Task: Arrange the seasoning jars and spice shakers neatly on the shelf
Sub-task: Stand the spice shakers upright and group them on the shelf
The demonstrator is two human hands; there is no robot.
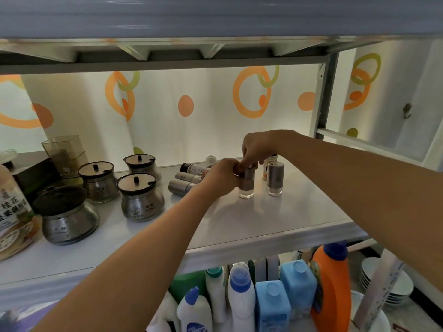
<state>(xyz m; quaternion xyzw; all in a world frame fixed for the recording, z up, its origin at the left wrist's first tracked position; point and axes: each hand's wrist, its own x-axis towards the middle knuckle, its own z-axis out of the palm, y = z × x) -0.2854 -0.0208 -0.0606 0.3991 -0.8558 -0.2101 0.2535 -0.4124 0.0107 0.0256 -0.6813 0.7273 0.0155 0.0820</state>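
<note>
Brushed-metal shaker point(246, 183) with a clear glass base, stood upright on the white shelf point(239, 226) right of centre; it is gripped by both hands, the left hand point(221, 176) closed around its body, the right hand point(257, 149) pinched on its cap from above. A matching upright shaker point(275, 179) is set just beside it to the right, apart from it.

Nearer and below, on the lower level: blue bottles point(273, 307), white bottles point(241, 295) and an orange bottle point(332, 279); stacked white plates point(383, 283) at far right.

Left on the shelf: four steel-banded seasoning jars with lids and black knobs, namely the front jar point(69, 216), the middle jar point(141, 195), the rear-left jar point(98, 180) and the rear-right jar point(142, 165). A printed packet point(14, 212) is cut off by the left edge.

Behind the left hand, lying shakers point(184, 182) are partly hidden. Contents cannot be told. A tinted square container point(64, 152) is placed at the back, before a circle-patterned backing point(187, 104).
</note>
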